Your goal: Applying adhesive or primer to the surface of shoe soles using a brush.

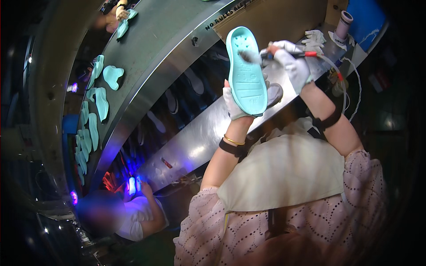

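Here, a gloved left hand (235, 106) cups the heel of a mint-green shoe sole (245, 71), fingers wrapped behind it, tilting its inner face up within reach of the brush (250, 56). The gloved right hand (293, 64) pinches the brush's handle, bristles touching the sole. More soles (95, 106) ride the conveyor (151, 53) alongside, near a co-worker (137, 217).

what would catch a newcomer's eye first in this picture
The mint-green shoe sole stands out first, held upright near the top centre by the gloved left hand. Beside it, the gloved right hand puts a brush with a thin hose to the sole's upper part. At the left, a row of matching mint soles lies along the curved metal conveyor, with violet light glowing below at the lower left.
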Motion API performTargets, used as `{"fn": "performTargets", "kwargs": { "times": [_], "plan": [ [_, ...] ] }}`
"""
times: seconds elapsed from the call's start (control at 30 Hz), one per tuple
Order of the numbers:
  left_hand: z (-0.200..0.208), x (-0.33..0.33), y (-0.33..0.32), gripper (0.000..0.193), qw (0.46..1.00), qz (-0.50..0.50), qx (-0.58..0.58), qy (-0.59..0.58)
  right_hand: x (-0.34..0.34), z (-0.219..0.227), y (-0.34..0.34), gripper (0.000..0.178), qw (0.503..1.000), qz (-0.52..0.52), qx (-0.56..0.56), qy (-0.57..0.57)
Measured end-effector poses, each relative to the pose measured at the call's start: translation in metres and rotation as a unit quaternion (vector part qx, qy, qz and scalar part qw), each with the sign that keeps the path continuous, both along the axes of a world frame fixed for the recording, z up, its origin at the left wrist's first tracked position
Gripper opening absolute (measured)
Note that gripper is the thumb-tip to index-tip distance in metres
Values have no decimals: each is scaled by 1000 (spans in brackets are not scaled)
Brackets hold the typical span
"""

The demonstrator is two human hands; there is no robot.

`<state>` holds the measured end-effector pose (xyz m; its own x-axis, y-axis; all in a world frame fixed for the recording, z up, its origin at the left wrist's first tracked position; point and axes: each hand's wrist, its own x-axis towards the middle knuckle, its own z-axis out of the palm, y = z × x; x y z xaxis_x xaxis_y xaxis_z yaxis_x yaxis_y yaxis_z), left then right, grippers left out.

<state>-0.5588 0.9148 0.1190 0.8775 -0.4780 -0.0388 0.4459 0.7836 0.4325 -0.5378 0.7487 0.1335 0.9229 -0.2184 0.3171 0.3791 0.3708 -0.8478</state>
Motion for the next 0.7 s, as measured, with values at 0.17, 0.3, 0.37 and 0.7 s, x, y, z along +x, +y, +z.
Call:
{"fn": "performTargets", "kwargs": {
  "times": [0.17,0.3,0.37,0.7],
  "plan": [
    [-5,1,16,61,995,-33,48,-79,5,22,-2,6,981,-40,-191,-20],
    [-1,6,27,63,991,75,104,-46,-33,19,7,8,973,127,-195,5],
    [2,6,31,62,991,48,113,-62,-29,20,2,12,976,108,-185,-45],
    [0,19,44,56,981,68,151,-98,-30,40,-9,17,817,80,-519,-239]
  ]
}}
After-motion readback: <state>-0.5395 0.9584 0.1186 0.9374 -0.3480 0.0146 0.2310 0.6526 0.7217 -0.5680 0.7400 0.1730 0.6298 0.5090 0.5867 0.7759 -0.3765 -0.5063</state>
